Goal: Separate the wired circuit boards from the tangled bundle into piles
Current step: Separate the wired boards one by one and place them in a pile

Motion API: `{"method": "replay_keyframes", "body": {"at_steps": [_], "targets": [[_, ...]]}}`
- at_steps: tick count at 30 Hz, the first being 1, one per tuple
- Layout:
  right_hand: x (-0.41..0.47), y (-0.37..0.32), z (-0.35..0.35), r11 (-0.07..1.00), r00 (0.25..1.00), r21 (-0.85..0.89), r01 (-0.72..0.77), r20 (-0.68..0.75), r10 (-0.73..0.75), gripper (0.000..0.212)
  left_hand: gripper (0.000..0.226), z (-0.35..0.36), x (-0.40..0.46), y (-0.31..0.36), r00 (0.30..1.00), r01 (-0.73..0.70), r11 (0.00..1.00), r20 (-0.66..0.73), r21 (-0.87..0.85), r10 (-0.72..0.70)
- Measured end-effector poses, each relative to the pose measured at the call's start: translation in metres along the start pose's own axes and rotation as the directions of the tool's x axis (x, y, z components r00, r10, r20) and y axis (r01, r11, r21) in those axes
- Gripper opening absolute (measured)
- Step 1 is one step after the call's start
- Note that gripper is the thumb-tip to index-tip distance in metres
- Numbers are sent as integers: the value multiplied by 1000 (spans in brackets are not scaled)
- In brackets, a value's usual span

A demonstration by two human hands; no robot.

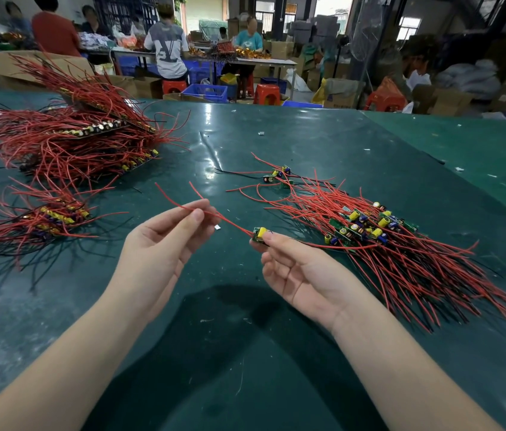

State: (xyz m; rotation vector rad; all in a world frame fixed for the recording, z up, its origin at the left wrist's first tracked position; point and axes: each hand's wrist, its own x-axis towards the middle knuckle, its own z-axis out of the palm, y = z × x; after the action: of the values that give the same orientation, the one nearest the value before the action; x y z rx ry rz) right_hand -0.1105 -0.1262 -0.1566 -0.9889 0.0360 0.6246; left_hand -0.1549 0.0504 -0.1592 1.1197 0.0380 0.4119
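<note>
The left hand point(164, 241) pinched the red wires point(214, 215); the right hand's point(295, 269) fingers point(279, 244) pinched their circuit board point(260, 235).

Four heaps of red-wired circuit boards are lying on the green bench point(276, 144): a big stack point(71, 135) far left, a smaller bundle point(46, 219) near left, a spread pile point(376, 241) right, a little cluster point(279, 175) behind it. One single board point(260, 235) is hanging between two hands. Three red stools are standing beyond.
</note>
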Motion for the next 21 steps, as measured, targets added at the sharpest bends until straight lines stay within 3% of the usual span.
{"method": "replay_keyframes", "body": {"at_steps": [3,7,16,21], "targets": [[0,0,0,1000,1000,0,-24,10,24,9,24,2,-3,1,1000,11,995,1,103,-11],[0,-2,-2,999,999,20,-40,18,40,10,25,5,-6,6,1000,23,995,0,102,-23],[0,-5,-2,1000,998,14,-12,54,11,11,20,7,-3,9,955,298,949,38,-103,-296],[0,-4,-2,999,997,-21,-26,70,27,15,19,0,4,10,985,163,984,-50,-79,-167]]}}
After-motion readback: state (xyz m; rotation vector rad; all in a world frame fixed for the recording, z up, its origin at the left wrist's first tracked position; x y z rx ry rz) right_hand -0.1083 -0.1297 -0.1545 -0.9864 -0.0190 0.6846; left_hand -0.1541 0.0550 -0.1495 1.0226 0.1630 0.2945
